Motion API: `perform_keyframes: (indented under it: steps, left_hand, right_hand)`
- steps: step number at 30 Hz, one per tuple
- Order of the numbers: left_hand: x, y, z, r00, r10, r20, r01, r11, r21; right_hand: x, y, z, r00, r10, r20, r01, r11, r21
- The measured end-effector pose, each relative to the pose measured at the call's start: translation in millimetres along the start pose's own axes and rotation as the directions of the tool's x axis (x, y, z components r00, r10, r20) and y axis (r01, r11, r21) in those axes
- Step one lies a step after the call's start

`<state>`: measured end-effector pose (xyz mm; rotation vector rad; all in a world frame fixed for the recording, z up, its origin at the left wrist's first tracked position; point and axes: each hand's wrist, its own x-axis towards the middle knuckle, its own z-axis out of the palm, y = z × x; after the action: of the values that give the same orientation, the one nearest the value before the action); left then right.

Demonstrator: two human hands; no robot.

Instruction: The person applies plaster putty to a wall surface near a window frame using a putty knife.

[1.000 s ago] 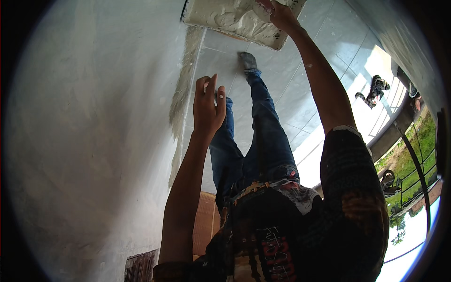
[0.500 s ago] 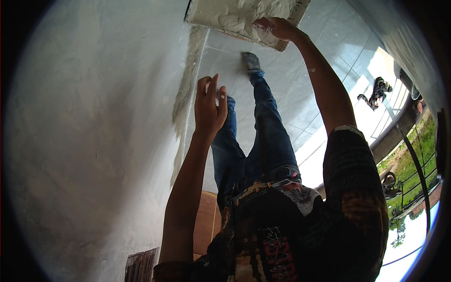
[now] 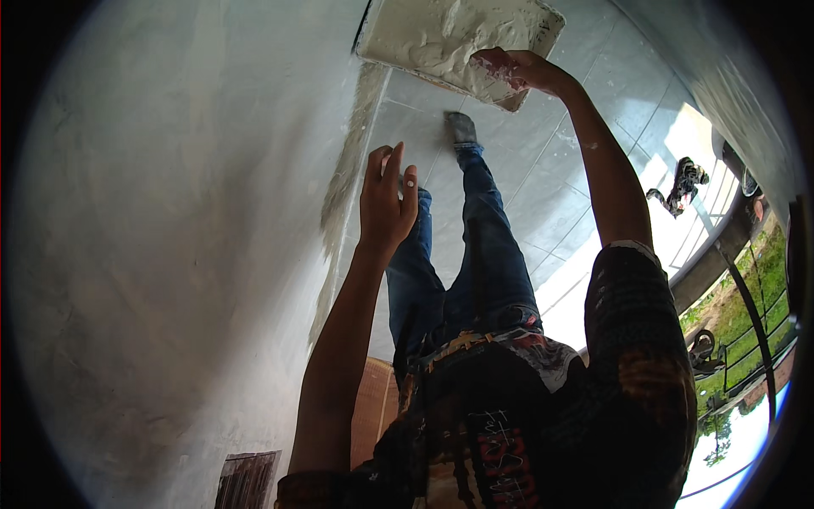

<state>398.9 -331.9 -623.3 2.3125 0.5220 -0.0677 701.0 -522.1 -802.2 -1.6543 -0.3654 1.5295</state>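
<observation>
My right hand point(image 3: 517, 69) is stretched far out in front of me, its fingers curled down into the wet white plaster point(image 3: 441, 42) heaped on a flat board point(image 3: 543, 25); the grip is closed into the paste, with white smears over the knuckles, though I cannot tell how much it has hold of. The plaster spreads away from that hand to its left and covers most of the board, whose pale edge shows just beyond and beside the fingers. My left hand point(image 3: 386, 204) hangs nearer to me and well apart from the board, empty, fingers straight and close together, with a dab of white on one fingertip. Just past that hand, on its left, a rough streak of plaster point(image 3: 343, 204) runs along the foot of the grey wall point(image 3: 170, 237), which fills the whole side beyond it. Between the two hands lie my legs in blue jeans point(image 3: 475, 254), reaching out to a grey shoe point(image 3: 462, 129) on the tiled floor point(image 3: 560, 195) just below the board. Out to the right of my right arm, a dark rag point(image 3: 682, 182) lies on the sunlit tiles near a railing point(image 3: 746, 280), with green ground beyond it.
</observation>
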Motion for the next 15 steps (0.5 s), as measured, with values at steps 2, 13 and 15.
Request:
perform_keyframes:
  steps: [2,13,15]
  left_hand:
    - [0.3,3.0,-11.4,1.000,-0.001,-0.005,0.002,1.000,0.023]
    - [16.3,59.0,-86.9,0.965,0.175,-0.196,-0.154,0.981,0.115]
    - [13.8,73.7,-106.8,0.942,0.241,-0.234,-0.207,0.965,0.161]
  right_hand:
    - [-11.6,-8.2,8.3,0.999,-0.040,0.004,0.039,0.983,0.181]
    - [-110.4,-118.9,47.1,0.889,-0.338,-0.309,0.457,0.634,0.623]
    - [-112.2,-123.4,48.5,0.869,-0.380,-0.317,0.493,0.609,0.621]
